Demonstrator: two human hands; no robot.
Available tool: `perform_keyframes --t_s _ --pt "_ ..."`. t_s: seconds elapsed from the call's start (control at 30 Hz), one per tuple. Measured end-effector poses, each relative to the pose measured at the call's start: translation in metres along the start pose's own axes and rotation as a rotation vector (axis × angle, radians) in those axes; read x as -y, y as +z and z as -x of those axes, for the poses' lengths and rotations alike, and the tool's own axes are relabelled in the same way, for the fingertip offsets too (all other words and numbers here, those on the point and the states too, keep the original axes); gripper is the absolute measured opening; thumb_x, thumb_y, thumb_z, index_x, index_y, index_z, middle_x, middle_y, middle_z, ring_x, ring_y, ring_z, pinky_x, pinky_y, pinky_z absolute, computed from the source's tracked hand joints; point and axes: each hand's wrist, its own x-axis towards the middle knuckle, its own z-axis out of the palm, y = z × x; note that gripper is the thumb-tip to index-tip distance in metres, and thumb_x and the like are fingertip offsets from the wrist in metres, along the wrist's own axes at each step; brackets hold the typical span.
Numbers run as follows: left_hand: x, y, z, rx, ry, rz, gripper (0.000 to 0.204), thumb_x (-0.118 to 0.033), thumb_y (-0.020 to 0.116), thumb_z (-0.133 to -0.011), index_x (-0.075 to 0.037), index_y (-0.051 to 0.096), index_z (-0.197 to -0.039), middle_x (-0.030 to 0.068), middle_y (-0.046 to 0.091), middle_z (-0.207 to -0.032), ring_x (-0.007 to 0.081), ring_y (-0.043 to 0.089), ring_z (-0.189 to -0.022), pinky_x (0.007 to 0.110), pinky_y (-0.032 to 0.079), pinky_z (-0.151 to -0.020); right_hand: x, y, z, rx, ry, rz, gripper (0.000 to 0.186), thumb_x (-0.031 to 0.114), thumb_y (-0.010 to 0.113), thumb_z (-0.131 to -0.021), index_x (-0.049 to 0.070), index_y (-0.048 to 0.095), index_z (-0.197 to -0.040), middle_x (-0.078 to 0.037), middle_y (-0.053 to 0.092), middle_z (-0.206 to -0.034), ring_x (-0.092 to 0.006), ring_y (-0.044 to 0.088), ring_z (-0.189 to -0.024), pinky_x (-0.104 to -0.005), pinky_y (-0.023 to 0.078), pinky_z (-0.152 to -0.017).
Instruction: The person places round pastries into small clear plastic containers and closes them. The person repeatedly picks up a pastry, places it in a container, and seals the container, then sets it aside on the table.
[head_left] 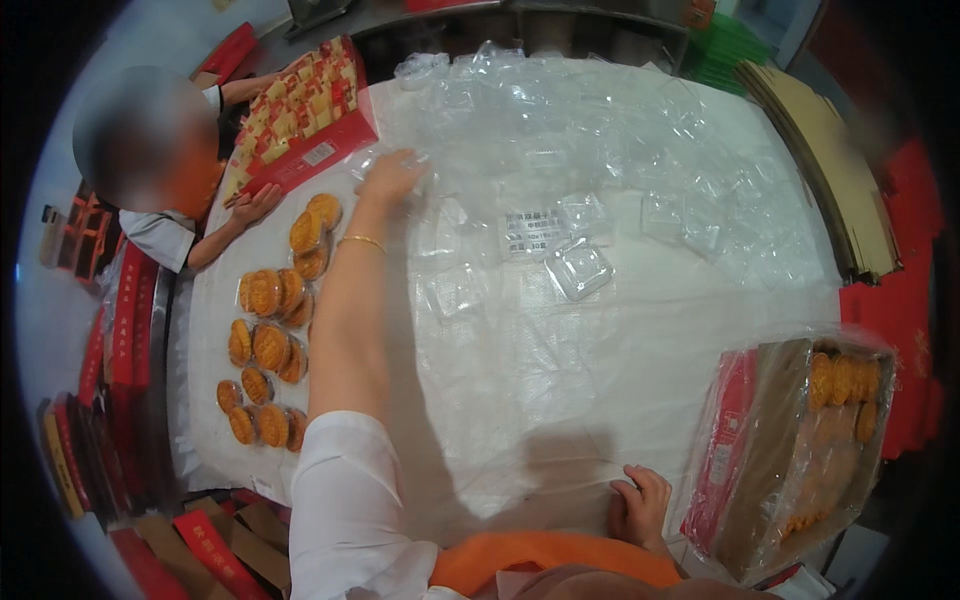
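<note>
My left arm, with a gold bracelet at the wrist, reaches to the far left of the white-covered table. My left hand (392, 178) is closed on a clear plastic container (424, 160), part of which shows beside the fingers. Golden mooncakes (270, 345) in clear trays lie in clusters left of that forearm, which may hide some. At the near edge, my right hand (642, 505) rests with loosely bent fingers apart, nothing visible in them. To its right stands an open carton (765, 440), lined with clear film and holding several mooncakes (840, 380).
Clear plastic trays (580, 268) are strewn over the table's far half. A co-worker's hand (258, 203) touches a red box (325, 150) of small red-and-yellow packets at the far left. Flat cardboard sheets (815, 165) lean along the far right, with red boxes (890, 330) below.
</note>
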Motion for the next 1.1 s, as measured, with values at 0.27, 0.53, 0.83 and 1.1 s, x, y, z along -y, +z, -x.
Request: perform_keyframes --t_s 0.27,0.53,0.83,1.1 --pt "-0.113 0.04 0.152 0.019 0.125 -0.172 0.069 -0.056 0.065 -0.084 -0.028 0.05 -0.145 0.0189 0.048 -0.143 0.0412 0.044 -0.134 0.065 0.033 -0.107 0.003 0.0 0.001 -0.034 0.004 -0.002 0.032 0.0 0.069 -0.075 0.008 0.064 -0.106 -0.011 0.058 -0.126 -0.0337 0.053 -0.118 -0.0488 0.04 -0.098" --pt "-0.17 0.076 0.26 0.07 0.318 -0.081 0.06 -0.048 0.064 -0.088 -0.025 0.054 -0.142 0.0213 0.048 -0.144 0.041 0.043 -0.135 0.062 0.03 -0.108 0.007 -0.009 -0.001 -0.087 -0.044 -0.075 0.029 0.003 0.069 -0.079 0.006 0.063 -0.107 -0.012 0.057 -0.125 -0.0329 0.053 -0.118 -0.0471 0.04 -0.099" --pt "-0.173 0.059 0.368 0.032 0.71 0.199 0.047 -0.029 0.065 -0.092 -0.016 0.059 -0.137 0.0203 0.047 -0.146 0.0356 0.045 -0.135 0.053 0.03 -0.111 -0.003 0.0 0.009 -0.133 -0.04 -0.085 0.028 0.005 0.068 -0.08 0.005 0.065 -0.107 -0.011 0.058 -0.124 -0.0306 0.053 -0.119 -0.0454 0.039 -0.101" --pt "-0.058 0.079 0.435 -0.481 0.289 0.3 0.051 -0.02 0.066 -0.09 0.001 0.055 -0.136 0.0265 0.047 -0.143 0.0419 0.045 -0.132 0.049 0.033 -0.112 0.0 0.003 0.011 -0.166 -0.047 -0.105 0.027 0.004 0.065 -0.081 0.006 0.064 -0.107 -0.012 0.059 -0.123 -0.0314 0.052 -0.12 -0.0443 0.038 -0.102"
